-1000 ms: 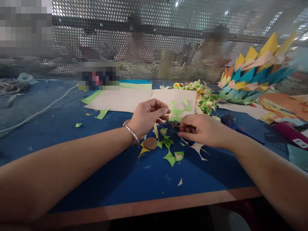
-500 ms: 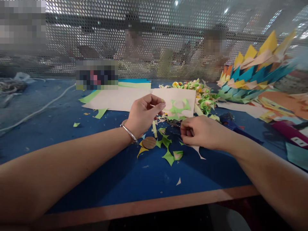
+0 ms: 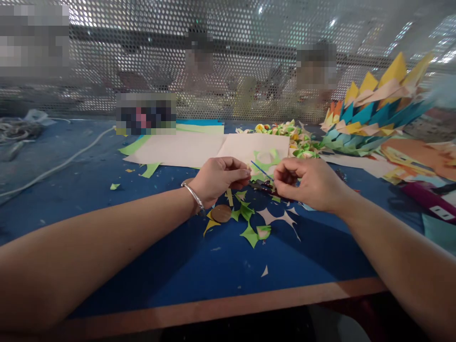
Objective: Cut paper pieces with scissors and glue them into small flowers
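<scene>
My left hand (image 3: 217, 179), with a silver bangle on the wrist, is closed in a pinch over the blue table (image 3: 149, 247); what it holds is too small to name. My right hand (image 3: 309, 183) is closed and pinches a thin blue stick (image 3: 261, 170) that slants up toward the left hand. Both hands hover above green and cream paper scraps (image 3: 249, 223) and a brown disc (image 3: 221, 213). Behind them lies a cream sheet (image 3: 249, 145) bearing a green cut-out shape (image 3: 265, 159).
A pile of small folded paper flowers (image 3: 292, 135) and a large spiked paper piece in yellow, teal and cream (image 3: 377, 114) sit at the back right. A white cable (image 3: 57, 166) crosses the left. A perforated metal screen (image 3: 228, 57) backs the table, people behind it.
My right hand lifted off the table with a thin blue stick, uncovering cream scraps beneath it. My left hand dropped slightly and stayed pinched.
</scene>
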Demonstrator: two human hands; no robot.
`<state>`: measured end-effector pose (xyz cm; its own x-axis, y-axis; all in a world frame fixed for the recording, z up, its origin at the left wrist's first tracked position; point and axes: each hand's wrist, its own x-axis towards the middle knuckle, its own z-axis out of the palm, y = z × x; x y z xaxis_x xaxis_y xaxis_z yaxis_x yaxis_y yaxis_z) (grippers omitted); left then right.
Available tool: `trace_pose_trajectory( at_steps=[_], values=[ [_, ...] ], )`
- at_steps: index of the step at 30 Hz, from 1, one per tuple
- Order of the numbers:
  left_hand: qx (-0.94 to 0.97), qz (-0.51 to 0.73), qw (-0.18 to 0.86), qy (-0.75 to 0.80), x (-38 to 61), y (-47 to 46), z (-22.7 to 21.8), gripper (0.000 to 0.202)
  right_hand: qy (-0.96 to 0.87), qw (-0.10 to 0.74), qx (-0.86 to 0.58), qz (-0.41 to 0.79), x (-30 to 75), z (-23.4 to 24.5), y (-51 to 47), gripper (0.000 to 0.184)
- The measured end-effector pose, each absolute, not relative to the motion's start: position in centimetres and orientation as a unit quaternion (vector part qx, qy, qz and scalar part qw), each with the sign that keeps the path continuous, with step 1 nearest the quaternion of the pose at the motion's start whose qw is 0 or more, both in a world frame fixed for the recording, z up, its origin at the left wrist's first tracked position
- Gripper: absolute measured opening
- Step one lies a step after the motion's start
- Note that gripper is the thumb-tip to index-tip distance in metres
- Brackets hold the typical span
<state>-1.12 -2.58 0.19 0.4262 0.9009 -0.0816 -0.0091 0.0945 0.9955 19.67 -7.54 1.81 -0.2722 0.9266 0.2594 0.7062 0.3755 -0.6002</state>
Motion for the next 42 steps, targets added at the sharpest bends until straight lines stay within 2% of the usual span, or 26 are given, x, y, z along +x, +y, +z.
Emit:
trace_pose_trajectory(
  at_steps=[10, 30, 36, 42],
  values=[
    [0.559, 0.321, 0.661, 0.383, -1.07, -3.2, 0.51, 0.011, -0.794, 0.261, -0.514, 0.191, 19.87, 1.41, -7.23, 0.008],
    [0.526, 0.28, 0.706, 0.383, -1.27, -3.33, 1.06, 0.008, -0.787, 0.276, -0.501, 0.232, 20.14, 1.4, -7.08, 0.006],
    [0.522, 0.291, 0.693, 0.403, -1.16, -3.38, 1.14, 0.034, -0.81, 0.256, -0.489, 0.199, 19.89, 1.68, -7.27, 0.005],
    [0.552, 0.283, 0.667, 0.412, -1.29, -3.53, 1.16, 0.029, -0.82, 0.243, -0.476, 0.203, 19.84, 1.59, -7.29, 0.004]
  ],
)
